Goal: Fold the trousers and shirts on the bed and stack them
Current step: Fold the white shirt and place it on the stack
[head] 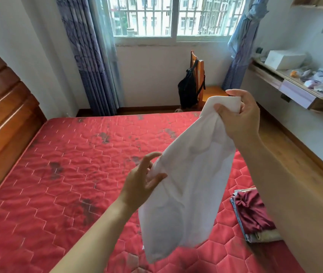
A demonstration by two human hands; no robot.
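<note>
Right hand (241,115) gripped top of white garment (186,174), held above bed (58,174). Left hand (142,182) pinched side edge, index finger raised. Garment type unclear. Folded stack (255,215) partly hidden behind right forearm.

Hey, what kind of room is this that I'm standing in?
Most likely a home bedroom: a red quilted mattress against a wooden headboard, curtains beside a barred window, and a stack of folded clothes on the mattress.
</note>
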